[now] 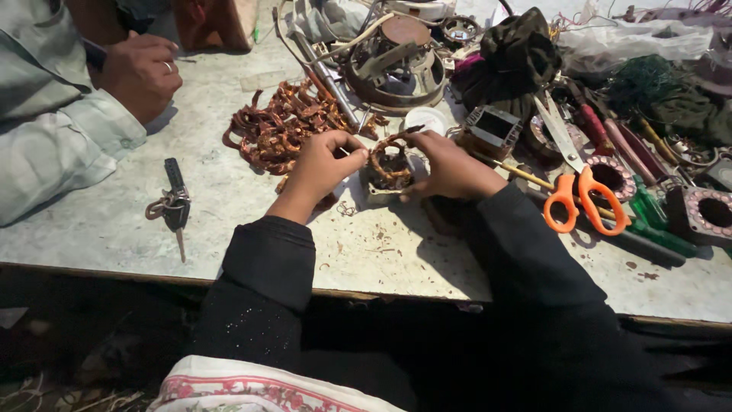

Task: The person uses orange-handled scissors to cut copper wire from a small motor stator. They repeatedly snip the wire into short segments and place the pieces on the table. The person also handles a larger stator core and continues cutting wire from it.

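A small motor stator (390, 169) with copper wire windings sits on the grey worktable (229, 214), between both my hands. My left hand (324, 164) pinches the left side of the windings with thumb and fingers. My right hand (450, 164) grips the stator's right side and touches the top of the coil. Both my arms are in black sleeves. Just behind my left hand lies a heap of pulled copper wire coils (282, 126).
Another person's hand (141, 72) in a pale sleeve rests at the far left. A key with a fob (174, 204) lies at the left. Orange-handled scissors (583, 194), green screwdrivers (656, 221), motor housings (400, 57) and wound stators (713, 214) crowd the right and back.
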